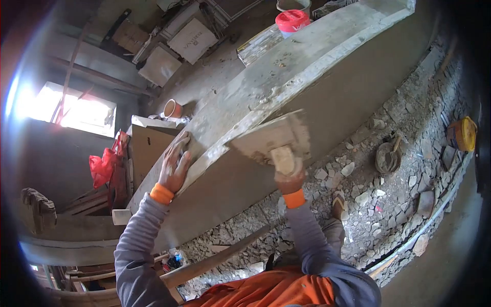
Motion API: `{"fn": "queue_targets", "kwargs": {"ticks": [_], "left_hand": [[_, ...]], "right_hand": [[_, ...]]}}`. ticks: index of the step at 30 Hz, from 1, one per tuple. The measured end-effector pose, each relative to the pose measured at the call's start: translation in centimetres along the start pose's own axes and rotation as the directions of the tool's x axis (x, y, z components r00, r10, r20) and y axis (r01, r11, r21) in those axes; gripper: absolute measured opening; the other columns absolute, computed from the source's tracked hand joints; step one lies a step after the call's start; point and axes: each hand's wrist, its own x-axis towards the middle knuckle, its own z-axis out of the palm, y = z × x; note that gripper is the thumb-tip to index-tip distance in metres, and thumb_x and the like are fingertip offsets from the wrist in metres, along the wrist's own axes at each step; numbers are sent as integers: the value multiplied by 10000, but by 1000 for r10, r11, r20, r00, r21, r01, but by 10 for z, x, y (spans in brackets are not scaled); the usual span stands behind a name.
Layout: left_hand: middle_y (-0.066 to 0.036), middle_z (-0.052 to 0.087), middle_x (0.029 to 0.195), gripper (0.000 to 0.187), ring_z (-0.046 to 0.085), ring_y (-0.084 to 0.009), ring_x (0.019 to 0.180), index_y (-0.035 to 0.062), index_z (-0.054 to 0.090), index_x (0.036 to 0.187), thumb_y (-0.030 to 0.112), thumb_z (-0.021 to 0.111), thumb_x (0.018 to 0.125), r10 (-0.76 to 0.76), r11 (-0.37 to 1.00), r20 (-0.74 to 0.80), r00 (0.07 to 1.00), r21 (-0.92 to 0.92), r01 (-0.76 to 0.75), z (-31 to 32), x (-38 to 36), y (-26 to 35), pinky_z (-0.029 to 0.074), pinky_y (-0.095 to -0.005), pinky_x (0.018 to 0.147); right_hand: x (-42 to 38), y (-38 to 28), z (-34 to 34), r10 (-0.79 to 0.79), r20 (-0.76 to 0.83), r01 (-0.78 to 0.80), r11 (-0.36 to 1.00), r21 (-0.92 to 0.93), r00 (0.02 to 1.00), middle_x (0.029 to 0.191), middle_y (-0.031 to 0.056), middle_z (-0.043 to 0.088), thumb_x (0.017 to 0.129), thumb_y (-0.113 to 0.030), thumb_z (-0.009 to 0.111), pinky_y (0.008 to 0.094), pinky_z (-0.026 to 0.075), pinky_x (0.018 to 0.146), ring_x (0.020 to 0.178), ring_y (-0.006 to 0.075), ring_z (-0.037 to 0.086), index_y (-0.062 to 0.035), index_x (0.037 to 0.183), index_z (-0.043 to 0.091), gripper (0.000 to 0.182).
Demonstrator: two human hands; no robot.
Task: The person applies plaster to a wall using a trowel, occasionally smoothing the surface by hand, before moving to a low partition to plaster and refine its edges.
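My right hand [290, 180] is closed around the handle of a flat, mortar-smeared float [268, 137]. The float lies against the upper part of the smooth grey wall face [353, 102], just below its rough top edge. On the ledge top [225, 110], near its left end, my left hand [175, 163] rests with its fingers spread and holds nothing. Both wrists show orange cuffs. Wet-looking plaster covers part of the float's blade.
Broken rubble [363, 199] covers the ground around my feet. A round pan [387, 157] and a yellow bucket [463, 134] stand at the right. A red-lidded tub [292, 21], an orange bucket [173, 109] and a cardboard box [148, 156] are beyond the ledge.
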Motion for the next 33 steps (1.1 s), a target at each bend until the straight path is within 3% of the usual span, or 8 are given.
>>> {"fn": "queue_targets", "kwargs": {"ticks": [6, 9, 16, 21, 25, 28, 30, 33], "left_hand": [[-205, 442, 1349, 449, 386, -332, 1285, -25, 466, 1263, 243, 500, 904, -40, 999, 34, 999, -16, 41, 1, 3, 5, 269, -394, 1071], [-207, 441, 1349, 468, 384, -338, 1284, -26, 465, 1264, 265, 506, 900, -50, 999, 42, 998, 21, 50, 0, 5, 13, 266, -399, 1071], [-204, 439, 1351, 482, 374, -339, 1288, -13, 470, 1266, 286, 512, 891, -35, 998, 40, 999, 56, 33, -1, 8, 11, 252, -397, 1078], [-193, 427, 1365, 484, 358, -329, 1300, -2, 456, 1287, 276, 510, 896, -36, 996, 48, 998, 79, 32, -5, 6, 8, 244, -398, 1083], [-176, 418, 1380, 484, 356, -322, 1303, 10, 449, 1298, 285, 504, 904, -22, 993, 44, 999, 120, 17, -4, 3, 4, 244, -396, 1084], [-158, 418, 1386, 477, 359, -308, 1303, 29, 449, 1303, 302, 499, 915, -27, 991, 29, 999, 132, 22, -4, 0, -2, 250, -397, 1082], [-155, 423, 1382, 469, 365, -302, 1300, 39, 453, 1301, 310, 493, 921, -37, 990, 10, 999, 134, 35, -3, -5, -7, 252, -400, 1080], [-155, 447, 1361, 459, 384, -306, 1286, 50, 471, 1286, 344, 459, 934, -15, 995, -23, 1000, 95, 17, -1, -7, -14, 263, -396, 1075]], "right_hand": [[122, 72, -33, -86, -204, 71, 994, -77, 975, 1056, 197, 625, 704, -181, 684, 454, 490, 818, 937, 389, 610, -2, 1176, 533, 527], [206, 160, -67, -276, 43, 248, 770, -589, 960, 1176, 160, 588, 773, -209, 651, 450, 433, 919, 1128, 323, 522, -108, 1164, 599, 407], [362, 280, -139, -80, -29, 72, 969, -235, 996, 1171, 103, 596, 775, -74, 620, 380, 483, 852, 963, 252, 600, -24, 1106, 610, 335], [284, 196, -100, -275, 50, 279, 951, -135, 960, 1155, 121, 602, 786, -115, 604, 377, 479, 872, 995, 258, 597, -36, 1103, 615, 327], [121, 70, -32, -597, 331, 625, 780, 30, 730, 1142, 135, 606, 794, -149, 591, 374, 475, 888, 1021, 263, 595, -45, 1100, 618, 324], [-10, -15, 18, -673, 418, 554, 740, 383, 610, 1050, 124, 625, 769, -209, 625, 392, 486, 847, 944, 264, 619, -66, 1083, 625, 345], [-78, -37, 14, -390, 674, 201, 917, 343, 628, 963, 101, 623, 738, -257, 657, 388, 495, 796, 889, 253, 623, -83, 1085, 623, 390], [-104, -61, -6, -508, 589, 371, 861, 348, 629, 901, 77, 605, 713, -312, 678, 386, 494, 782, 873, 247, 618, -92, 1087, 620, 438]]}}
